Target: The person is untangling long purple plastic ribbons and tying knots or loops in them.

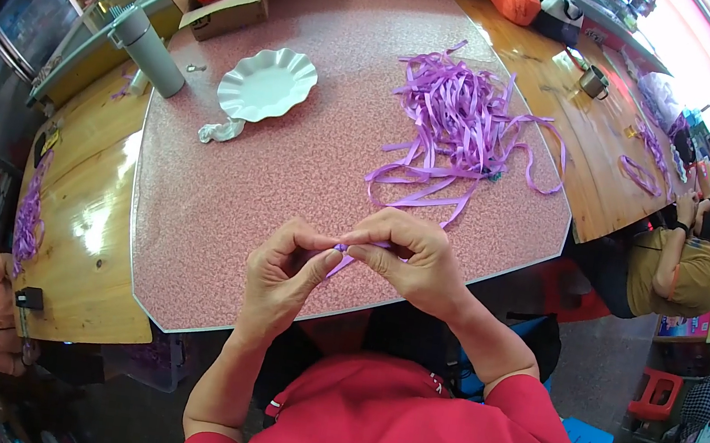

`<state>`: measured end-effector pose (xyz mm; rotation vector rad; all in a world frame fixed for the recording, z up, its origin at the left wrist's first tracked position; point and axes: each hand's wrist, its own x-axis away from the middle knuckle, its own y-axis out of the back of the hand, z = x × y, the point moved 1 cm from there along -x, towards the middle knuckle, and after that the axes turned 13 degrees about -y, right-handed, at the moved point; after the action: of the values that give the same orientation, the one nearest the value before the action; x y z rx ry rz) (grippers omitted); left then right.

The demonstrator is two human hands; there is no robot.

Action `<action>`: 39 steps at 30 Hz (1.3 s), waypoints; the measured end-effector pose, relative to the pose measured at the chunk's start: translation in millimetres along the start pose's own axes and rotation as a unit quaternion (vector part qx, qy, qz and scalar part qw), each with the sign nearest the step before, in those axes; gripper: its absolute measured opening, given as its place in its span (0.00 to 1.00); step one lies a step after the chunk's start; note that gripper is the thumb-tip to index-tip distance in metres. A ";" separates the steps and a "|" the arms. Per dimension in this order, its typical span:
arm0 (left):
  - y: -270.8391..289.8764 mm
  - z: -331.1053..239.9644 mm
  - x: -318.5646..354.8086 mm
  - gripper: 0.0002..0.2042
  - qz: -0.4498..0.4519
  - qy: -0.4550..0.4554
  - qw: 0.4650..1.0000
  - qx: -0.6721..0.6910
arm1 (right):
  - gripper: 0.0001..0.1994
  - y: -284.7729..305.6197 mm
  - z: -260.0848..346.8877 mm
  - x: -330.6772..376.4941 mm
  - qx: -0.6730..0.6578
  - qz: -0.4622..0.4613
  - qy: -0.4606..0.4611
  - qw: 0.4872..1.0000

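Both my hands meet above the near edge of the pink speckled table [219, 231]. My left hand [288, 268] pinches a small knotted bit of purple ribbon [341, 247] between thumb and forefinger. From the other side my right hand [408, 260] pinches the same ribbon, its thumb and forefinger close to the knot. A short length of ribbon hangs between and below the fingers. Beyond my hands, toward the right, lies a loose tangled heap of purple ribbons [454, 114], with a few loops trailing toward me and to the right.
A white scalloped plate [267, 84] stands at the back left beside a crumpled wrapper [221, 130]. Further left are a grey flask [149, 51] and an open cardboard box [226, 7]. A metal mug [594, 82] stands on the right wooden table. People sit at both side tables.
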<state>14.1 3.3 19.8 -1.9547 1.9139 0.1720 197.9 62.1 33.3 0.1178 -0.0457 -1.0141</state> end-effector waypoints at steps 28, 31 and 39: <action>5.9 24.6 -0.4 0.03 -0.023 -0.040 0.993 -0.104 | 0.08 -10.7 -28.1 -4.7 -0.094 -0.008 -0.041 0.995; 7.0 22.5 -1.2 0.04 0.018 -0.083 0.979 -0.183 | 0.08 -8.6 -29.2 -2.2 -0.099 -0.005 -0.039 0.994; 2.9 22.0 -8.4 0.09 0.110 -0.249 0.896 -0.350 | 0.09 -6.1 -20.1 3.4 -0.188 0.014 -0.127 0.974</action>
<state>14.8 19.2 2.2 -1.7924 1.8329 1.4518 196.5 57.5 12.5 -0.3597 -0.0877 -0.9881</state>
